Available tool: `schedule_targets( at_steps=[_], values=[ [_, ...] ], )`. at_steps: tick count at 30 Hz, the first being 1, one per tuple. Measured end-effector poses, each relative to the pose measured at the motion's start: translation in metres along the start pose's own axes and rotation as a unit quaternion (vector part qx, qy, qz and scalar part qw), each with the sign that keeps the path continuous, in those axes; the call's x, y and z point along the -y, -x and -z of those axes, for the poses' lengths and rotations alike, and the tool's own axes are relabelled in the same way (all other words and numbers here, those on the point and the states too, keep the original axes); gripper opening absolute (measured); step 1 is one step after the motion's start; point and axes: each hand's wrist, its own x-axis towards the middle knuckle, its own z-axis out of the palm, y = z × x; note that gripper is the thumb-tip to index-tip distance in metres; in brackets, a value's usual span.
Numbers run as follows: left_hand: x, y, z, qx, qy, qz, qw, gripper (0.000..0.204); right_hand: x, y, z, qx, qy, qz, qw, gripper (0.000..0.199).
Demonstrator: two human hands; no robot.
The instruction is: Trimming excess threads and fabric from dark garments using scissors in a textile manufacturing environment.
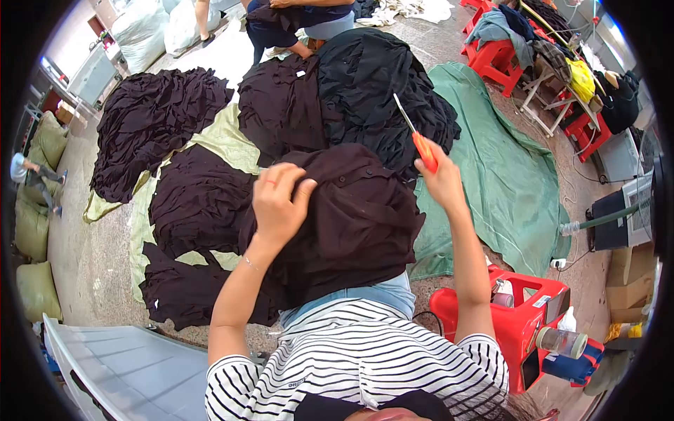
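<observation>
A dark brown garment [372, 217] with small dark buttons is bunched over my lap. My left hand [277, 207], wearing a red ring, rests at its upper left side; the fingers are bent and the thumb stands apart from them, with no fold visibly pinched. In my right hand [442, 175] is a pair of scissors [423, 151] with orange-red handles. Their narrow metal blades point up and to the left, raised beside the garment over a pile of black garments [379, 84]. The blades look closed and apart from the cloth on my lap.
Several dark brown heaps [154, 126] lie ahead and left on pale green sheeting [228, 140]. A green tarp [491, 175] spreads right. A red stool [519, 295] holding a clear jar [562, 342] stands at my right side. Another person [309, 24] sits beyond the piles.
</observation>
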Motion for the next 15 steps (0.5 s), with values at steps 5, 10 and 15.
schedule_targets(
  at_steps=[5,10,15],
  values=[
    [-0.017,-0.007,-0.015,0.014,0.075,-0.024,0.997,0.016,0.002,0.053,-0.008,-0.028,-0.028,0.018,0.999,0.055],
    [-0.009,-0.013,-0.031,0.154,0.226,0.025,0.962,0.010,0.036,0.102,0.016,-0.032,0.021,0.017,0.999,0.057],
    [0.005,-0.008,-0.049,0.238,0.084,0.039,0.967,0.017,0.065,0.147,0.029,0.137,-0.230,-0.139,0.953,0.049]
  ],
)
